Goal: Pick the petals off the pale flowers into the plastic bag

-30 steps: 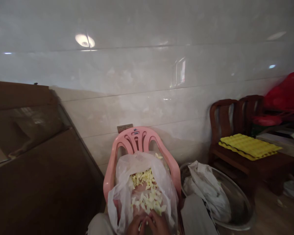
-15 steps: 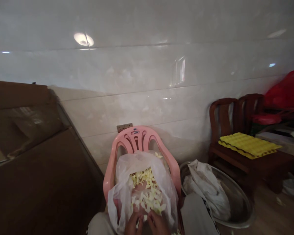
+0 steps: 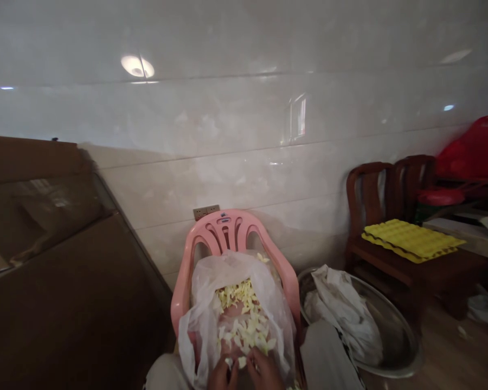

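Observation:
A heap of pale yellow petal-like pieces [image 3: 239, 319] lies inside a translucent plastic bag [image 3: 199, 330], which rests on a pink plastic chair [image 3: 223, 230]. At the bottom edge of the view, my left hand [image 3: 222, 376] and my right hand [image 3: 263, 372] are close together at the lower end of the heap. A few loose pieces sit by my fingertips. My fingers are partly cut off by the frame, so any grip is hidden.
My grey-clad knees [image 3: 325, 357] flank the chair. To the right stands a steel basin [image 3: 394, 325] holding white plastic [image 3: 341, 314]. Beyond it are dark wooden chairs [image 3: 370, 200] with a yellow egg tray [image 3: 410, 240]. Large brown cardboard sheets [image 3: 65, 281] lean at left.
My hands have moved slightly apart and lower, and a few loose pieces show by my fingertips. The heap and the bag look almost unchanged.

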`<state>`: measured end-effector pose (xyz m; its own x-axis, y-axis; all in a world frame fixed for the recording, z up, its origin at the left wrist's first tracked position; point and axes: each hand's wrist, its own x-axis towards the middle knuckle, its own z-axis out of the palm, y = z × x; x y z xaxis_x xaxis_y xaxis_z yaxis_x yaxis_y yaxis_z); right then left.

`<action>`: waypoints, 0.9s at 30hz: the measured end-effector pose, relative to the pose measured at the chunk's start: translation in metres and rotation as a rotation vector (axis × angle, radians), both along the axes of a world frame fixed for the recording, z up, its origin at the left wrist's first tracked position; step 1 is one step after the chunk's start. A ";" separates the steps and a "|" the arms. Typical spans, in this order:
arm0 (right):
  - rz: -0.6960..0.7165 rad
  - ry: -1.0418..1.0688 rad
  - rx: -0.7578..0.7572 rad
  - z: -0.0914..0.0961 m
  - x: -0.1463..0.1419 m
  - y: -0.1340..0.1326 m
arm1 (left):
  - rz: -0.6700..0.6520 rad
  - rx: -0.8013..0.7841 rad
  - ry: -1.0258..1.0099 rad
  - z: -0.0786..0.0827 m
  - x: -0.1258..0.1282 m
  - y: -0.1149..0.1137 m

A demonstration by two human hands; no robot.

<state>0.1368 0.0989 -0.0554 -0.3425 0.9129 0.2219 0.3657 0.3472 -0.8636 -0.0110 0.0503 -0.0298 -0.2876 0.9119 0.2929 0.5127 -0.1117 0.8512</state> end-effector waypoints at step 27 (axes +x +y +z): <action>0.092 -0.062 0.036 -0.019 -0.008 -0.003 | -0.134 -0.077 -0.043 0.003 -0.001 -0.001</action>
<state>0.1293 0.0958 -0.0745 -0.4385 0.8689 0.2297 0.3831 0.4119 -0.8268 -0.0122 0.0491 -0.0272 -0.1727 0.9621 0.2109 0.4606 -0.1104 0.8807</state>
